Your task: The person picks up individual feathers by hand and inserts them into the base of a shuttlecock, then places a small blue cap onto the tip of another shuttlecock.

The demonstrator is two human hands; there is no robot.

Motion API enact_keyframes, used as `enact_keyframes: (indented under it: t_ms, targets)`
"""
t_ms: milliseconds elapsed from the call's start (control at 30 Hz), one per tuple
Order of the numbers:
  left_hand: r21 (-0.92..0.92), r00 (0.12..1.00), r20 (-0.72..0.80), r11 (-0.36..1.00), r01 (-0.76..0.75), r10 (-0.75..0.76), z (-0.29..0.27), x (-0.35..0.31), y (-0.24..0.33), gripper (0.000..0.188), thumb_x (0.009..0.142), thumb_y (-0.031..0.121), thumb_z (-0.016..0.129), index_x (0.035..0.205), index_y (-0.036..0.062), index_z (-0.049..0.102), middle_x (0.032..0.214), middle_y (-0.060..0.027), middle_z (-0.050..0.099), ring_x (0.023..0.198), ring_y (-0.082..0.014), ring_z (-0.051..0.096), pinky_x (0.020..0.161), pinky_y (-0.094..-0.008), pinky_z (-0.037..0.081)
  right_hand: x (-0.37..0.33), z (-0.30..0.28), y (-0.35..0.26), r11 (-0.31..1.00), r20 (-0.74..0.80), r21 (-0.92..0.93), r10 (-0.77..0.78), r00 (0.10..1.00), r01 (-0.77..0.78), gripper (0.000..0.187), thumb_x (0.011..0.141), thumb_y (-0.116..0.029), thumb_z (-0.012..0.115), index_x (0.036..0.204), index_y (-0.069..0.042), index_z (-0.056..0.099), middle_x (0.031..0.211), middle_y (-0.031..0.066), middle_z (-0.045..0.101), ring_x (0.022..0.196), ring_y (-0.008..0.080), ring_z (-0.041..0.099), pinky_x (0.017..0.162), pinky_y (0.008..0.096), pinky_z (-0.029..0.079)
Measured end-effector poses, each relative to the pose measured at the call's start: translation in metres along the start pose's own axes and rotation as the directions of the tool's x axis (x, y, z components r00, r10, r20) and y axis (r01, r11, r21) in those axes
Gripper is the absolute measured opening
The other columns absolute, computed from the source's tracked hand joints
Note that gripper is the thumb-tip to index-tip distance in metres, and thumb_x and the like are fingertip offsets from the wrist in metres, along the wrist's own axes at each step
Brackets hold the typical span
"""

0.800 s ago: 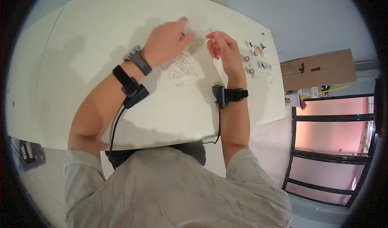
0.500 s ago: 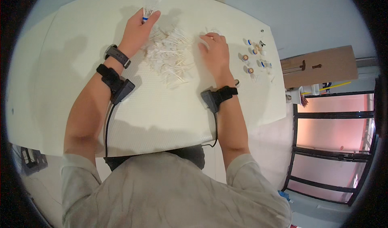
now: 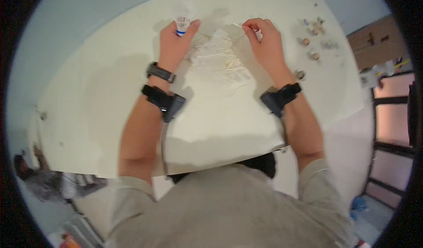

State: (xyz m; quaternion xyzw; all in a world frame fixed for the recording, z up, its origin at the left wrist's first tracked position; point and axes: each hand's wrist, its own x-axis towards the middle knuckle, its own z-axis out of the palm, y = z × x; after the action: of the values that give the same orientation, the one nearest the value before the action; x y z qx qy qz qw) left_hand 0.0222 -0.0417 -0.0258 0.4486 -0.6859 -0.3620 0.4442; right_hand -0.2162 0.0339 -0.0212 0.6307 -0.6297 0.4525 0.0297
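The left hand [image 3: 174, 43] grips a clear container [image 3: 182, 24] by its blue band [image 3: 180, 33], seemingly leaving its far end unblocked, while the right hand [image 3: 268, 39] pinches a thin white stick [image 3: 237, 25], a whitish pile [image 3: 220, 50] lying between on the worktop [image 3: 211, 116], within both hands' reach.

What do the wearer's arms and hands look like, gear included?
Left hand and right hand: no gloves. Left wrist: dark watch-like band, then a black strap with a black angular box and dark cable. Right wrist: similar strap, box and cable, no watch-like band. Short greyish sleeves on both arms; forearms uncovered.
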Motion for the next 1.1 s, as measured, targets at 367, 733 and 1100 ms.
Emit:
enact_keyframes:
  t_ms: [367, 733, 1100]
  targets:
    - [-0.02, 0.963, 0.192, 0.981, -0.191, 0.192, 0.005, -0.009, 0.004, 0.021, 0.097, 0.019, 0.07, 0.101, 0.0, 0.077, 0.086, -0.0015, 0.073, 0.077, -0.0072, 0.06, 0.069, -0.0258, 0.048, -0.022, 0.004, -0.028, 0.826, 0.265, 0.554, -0.06, 0.962, -0.101, 0.012, 0.095, -0.011, 0.07, 0.104, -0.003, 0.071, 0.084, 0.0057, 0.07, 0.068, 0.0118, 0.056, 0.065, 0.0266, 0.047]
    - [0.03, 0.946, 0.258, 0.977, -0.212, 0.197, -0.002, -0.008, -0.002, 0.015, 0.091, 0.015, 0.076, 0.087, -0.0004, 0.075, 0.079, -0.0012, 0.072, 0.069, -0.007, 0.059, 0.063, -0.0249, 0.047, -0.021, 0.01, -0.031, 0.789, 0.329, 0.561, 0.066, 0.942, -0.252, 0.017, 0.092, -0.015, 0.072, 0.103, -0.002, 0.074, 0.086, 0.0107, 0.074, 0.075, 0.0157, 0.065, 0.074, 0.0307, 0.054]
    - [-0.073, 0.971, 0.184, 0.987, -0.14, 0.151, -0.001, -0.008, -0.005, 0.016, 0.09, 0.013, 0.078, 0.095, -0.0012, 0.073, 0.09, -0.0046, 0.075, 0.079, -0.0113, 0.067, 0.071, -0.0265, 0.052, -0.022, 0.016, -0.022, 0.83, 0.319, 0.489, 0.115, 0.941, -0.268, 0.023, 0.095, -0.021, 0.071, 0.105, 0.0, 0.07, 0.079, 0.0024, 0.067, 0.069, 0.007, 0.055, 0.063, 0.0251, 0.046]
